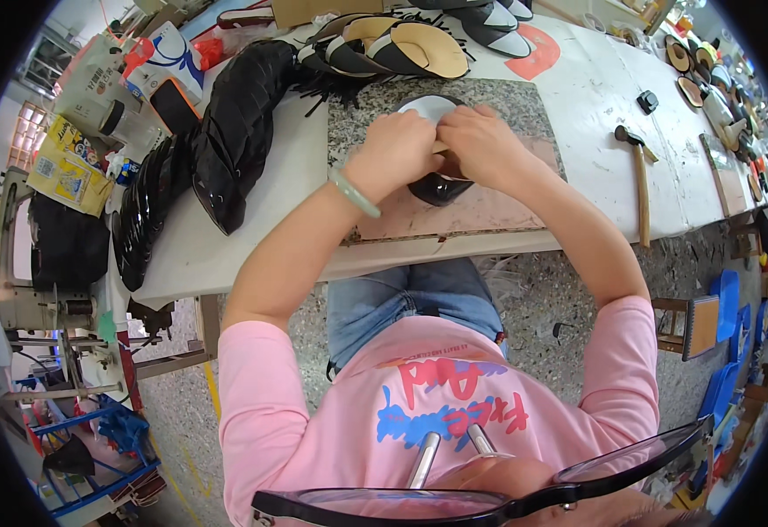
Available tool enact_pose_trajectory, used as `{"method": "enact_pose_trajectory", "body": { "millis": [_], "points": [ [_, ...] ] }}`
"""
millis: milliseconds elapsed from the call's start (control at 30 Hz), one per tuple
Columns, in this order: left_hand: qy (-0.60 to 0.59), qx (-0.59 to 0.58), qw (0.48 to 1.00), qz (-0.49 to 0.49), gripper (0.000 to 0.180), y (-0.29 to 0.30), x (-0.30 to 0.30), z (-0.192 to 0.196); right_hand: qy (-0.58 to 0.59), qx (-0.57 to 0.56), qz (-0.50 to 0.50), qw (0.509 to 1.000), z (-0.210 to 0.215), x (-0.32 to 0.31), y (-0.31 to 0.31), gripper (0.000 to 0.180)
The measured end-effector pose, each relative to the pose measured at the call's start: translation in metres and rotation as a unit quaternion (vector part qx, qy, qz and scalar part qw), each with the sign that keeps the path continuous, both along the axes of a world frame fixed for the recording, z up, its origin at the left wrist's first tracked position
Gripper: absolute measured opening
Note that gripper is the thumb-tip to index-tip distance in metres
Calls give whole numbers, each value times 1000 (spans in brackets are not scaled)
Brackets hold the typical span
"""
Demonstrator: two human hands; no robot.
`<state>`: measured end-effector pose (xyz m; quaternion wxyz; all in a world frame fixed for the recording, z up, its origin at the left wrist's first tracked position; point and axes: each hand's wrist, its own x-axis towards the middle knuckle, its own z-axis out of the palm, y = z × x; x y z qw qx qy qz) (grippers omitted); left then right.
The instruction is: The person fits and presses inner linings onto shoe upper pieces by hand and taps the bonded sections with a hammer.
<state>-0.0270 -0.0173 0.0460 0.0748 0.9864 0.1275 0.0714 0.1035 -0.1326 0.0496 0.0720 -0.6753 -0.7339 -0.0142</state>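
A glossy black shoe upper (440, 191) with a white inner part (428, 107) is held over a speckled stone slab (524, 110). My left hand (397, 151) grips it from the left, fingers curled in. From the other side my right hand (486, 147) closes on the same piece, and the two hands nearly meet at its middle. A small tan edge shows between them. My fingers cover most of the upper, so the exact grip of the fingertips is hidden. A pale green bangle circles my left wrist.
Stacked glossy black pieces (239, 132) lie to the left. Behind the slab sit black uppers with beige linings (423, 48). A hammer (643, 189) rests on the right, near a small black object (647, 102). A sewing machine (68, 303) stands far left.
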Motion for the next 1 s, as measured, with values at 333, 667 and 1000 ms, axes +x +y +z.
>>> {"method": "enact_pose_trajectory", "body": {
  "millis": [333, 667, 1000],
  "points": [
    [176, -56, 982, -29, 20, 24, 5, -3, 89, 51, 19, 995, -29, -9, -16, 14],
    [-102, -297, 949, -5, 12, 3, -74, -23, 436, 95, -235, 863, -59, 31, -64, 16],
    [-127, -385, 914, -27, 36, -1, -41, -31, 293, 62, -118, 947, -26, 13, -44, 20]
  ]
}}
